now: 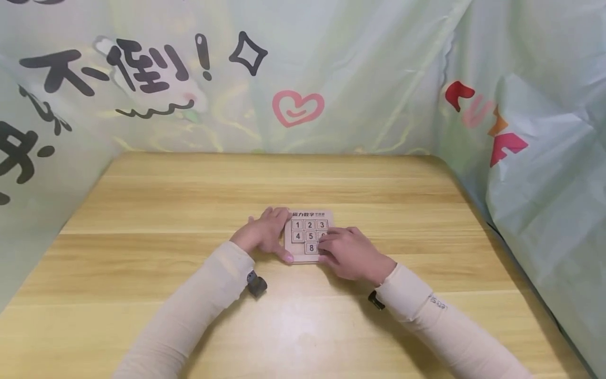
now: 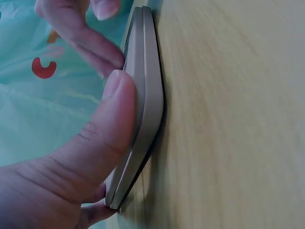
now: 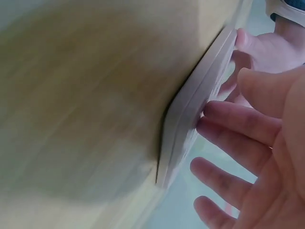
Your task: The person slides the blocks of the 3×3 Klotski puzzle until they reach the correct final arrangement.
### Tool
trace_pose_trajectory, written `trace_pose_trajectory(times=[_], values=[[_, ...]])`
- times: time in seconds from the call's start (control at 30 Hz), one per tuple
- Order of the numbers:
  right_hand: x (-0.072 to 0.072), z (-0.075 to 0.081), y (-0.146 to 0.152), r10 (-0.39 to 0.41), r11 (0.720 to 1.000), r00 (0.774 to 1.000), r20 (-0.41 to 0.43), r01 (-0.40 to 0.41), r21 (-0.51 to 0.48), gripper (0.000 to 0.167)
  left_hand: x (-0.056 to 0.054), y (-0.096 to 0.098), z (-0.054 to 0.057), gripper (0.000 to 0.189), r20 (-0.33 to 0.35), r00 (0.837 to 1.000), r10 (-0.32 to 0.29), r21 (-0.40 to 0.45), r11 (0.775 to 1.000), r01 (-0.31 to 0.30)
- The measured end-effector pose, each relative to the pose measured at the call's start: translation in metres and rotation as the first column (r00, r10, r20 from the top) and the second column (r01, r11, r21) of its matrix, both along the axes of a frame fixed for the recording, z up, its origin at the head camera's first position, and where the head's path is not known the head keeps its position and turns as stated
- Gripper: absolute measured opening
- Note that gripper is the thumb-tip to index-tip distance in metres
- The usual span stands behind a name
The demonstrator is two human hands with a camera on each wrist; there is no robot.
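Note:
A wooden number sliding puzzle (image 1: 303,258) lies flat on the table, its digits upright in the head view. Tiles 1, 2 and 3 form the top row, and 4 and 5 show below them. A gap sits at the bottom left, beside the 8 tile (image 1: 311,248). My left hand (image 1: 266,231) holds the board's left side, thumb at the near corner and fingers at the far one. Over the lower right tiles, my right hand (image 1: 351,253) touches the face with two extended fingertips (image 3: 212,109), partly hiding the 6. Its other fingers stay off the board.
The wood-grain table (image 1: 189,200) stretches around the puzzle on all sides. A pale printed curtain (image 1: 360,79) hangs along the back and both sides. Dark wrist cameras (image 1: 256,285) sit below the cuffs.

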State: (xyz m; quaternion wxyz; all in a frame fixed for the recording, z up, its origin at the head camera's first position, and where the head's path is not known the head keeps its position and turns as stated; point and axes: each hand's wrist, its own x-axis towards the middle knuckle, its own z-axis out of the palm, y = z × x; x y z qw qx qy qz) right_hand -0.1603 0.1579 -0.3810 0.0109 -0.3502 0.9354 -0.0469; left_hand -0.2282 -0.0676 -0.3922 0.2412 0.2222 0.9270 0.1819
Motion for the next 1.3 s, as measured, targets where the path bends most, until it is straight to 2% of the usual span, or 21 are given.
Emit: trace_pose_trajectory(times=[0.13, 0.2, 0.4, 0.53, 0.63, 0.77, 0.97, 1.13, 1.3], values=[[-0.004, -0.002, 0.007, 0.016, 0.999, 0.994, -0.107, -0.021, -0.042, 0.007, 0.0, -0.001, 0.002, 0.117, -0.004, 1.0, 0.005, 0.002, 1.0, -0.005], [-0.007, -0.003, 0.009, 0.01, 0.999, 0.991, -0.13, -0.015, -0.042, 0.005, 0.0, -0.002, 0.002, 0.117, -0.003, 1.0, 0.004, 0.002, 1.0, -0.004], [-0.01, -0.004, 0.006, -0.004, 1.0, 0.996, -0.089, 0.003, -0.011, 0.006, 0.0, -0.001, 0.0, 0.119, 0.004, 1.0, 0.006, -0.009, 1.0, -0.006], [-0.01, -0.003, 0.002, 0.007, 1.0, 0.996, -0.089, -0.008, -0.009, 0.003, 0.0, -0.002, -0.001, 0.119, -0.002, 1.0, 0.011, -0.006, 1.0, -0.011], [-0.007, 0.0, 0.0, -0.024, 0.999, 0.995, -0.097, 0.026, 0.019, 0.002, 0.0, -0.002, -0.002, 0.119, -0.005, 1.0, 0.006, -0.007, 1.0, -0.006], [0.0, 0.004, 0.002, -0.048, 0.996, 0.994, -0.097, 0.054, 0.067, 0.004, 0.0, -0.001, -0.002, 0.121, -0.006, 1.0, -0.001, -0.015, 1.0, 0.001], [0.004, 0.001, 0.0, 0.023, 0.999, 1.0, -0.013, -0.022, 0.036, 0.029, 0.0, -0.002, 0.002, 0.119, -0.018, 1.0, 0.012, -0.005, 1.0, -0.012], [0.004, -0.007, -0.008, 0.026, 0.999, 0.997, -0.077, -0.028, -0.029, 0.026, 0.001, -0.002, 0.002, 0.119, -0.016, 1.0, 0.013, -0.005, 1.0, -0.014], [0.004, -0.008, -0.014, -0.026, 1.0, 0.997, -0.074, 0.025, -0.011, 0.031, 0.002, -0.001, 0.0, 0.119, -0.014, 1.0, 0.002, -0.013, 1.0, -0.003]])
